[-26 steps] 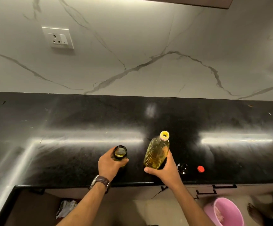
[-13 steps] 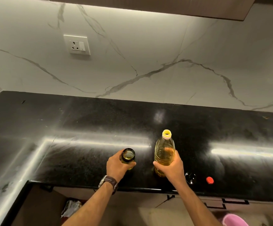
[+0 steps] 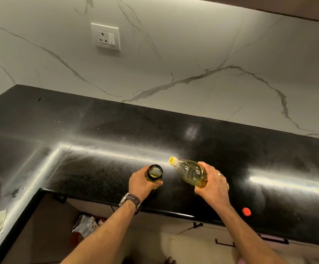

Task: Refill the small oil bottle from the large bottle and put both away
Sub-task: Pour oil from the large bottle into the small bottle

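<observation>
Two hands: clear ribbed large bottle; round dark small bottle.

Small bottle at frame centre on counter; large bottle just right, neck tilted toward it. Cap lower right near counter edge. Socket upper left on wall.

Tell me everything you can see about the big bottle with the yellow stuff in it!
The large clear plastic bottle of yellow oil looks soft and see-through, with ridges along its body. Its yellow neck ring is open, with no cap on. It is tilted over, mouth pointing left toward the small dark glass bottle. No oil is seen pouring. The right hand grips its lower body and holds it above the black stone countertop.
</observation>
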Tool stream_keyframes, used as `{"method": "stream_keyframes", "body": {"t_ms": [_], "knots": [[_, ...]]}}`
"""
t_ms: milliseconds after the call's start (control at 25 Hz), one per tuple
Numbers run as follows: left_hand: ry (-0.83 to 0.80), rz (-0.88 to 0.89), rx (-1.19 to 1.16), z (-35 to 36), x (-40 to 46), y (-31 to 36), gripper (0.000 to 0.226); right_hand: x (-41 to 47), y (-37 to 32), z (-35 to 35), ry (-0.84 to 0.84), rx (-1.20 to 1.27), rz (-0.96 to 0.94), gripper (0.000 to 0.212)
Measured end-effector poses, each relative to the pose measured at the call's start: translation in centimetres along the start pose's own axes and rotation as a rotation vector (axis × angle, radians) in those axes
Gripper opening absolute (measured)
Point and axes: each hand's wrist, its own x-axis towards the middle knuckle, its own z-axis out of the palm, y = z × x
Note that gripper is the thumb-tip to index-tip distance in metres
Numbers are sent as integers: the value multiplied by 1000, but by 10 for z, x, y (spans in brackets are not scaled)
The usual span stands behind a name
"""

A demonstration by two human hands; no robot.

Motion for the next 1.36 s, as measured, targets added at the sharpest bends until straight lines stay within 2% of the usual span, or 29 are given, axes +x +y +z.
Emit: {"method": "stream_keyframes", "body": {"t_ms": [360,560,1360], "knots": [[21,-3,2,-1,-1,3,71,2,-7,7,-13,-223,-108,106],[21,-3,-7,-3,-1,6,66,9,-16,5,0,-281,-125,106],[-12,-14,3,-5,-2,6,71,19,-17,-4,46,-455,-231,97]]}}
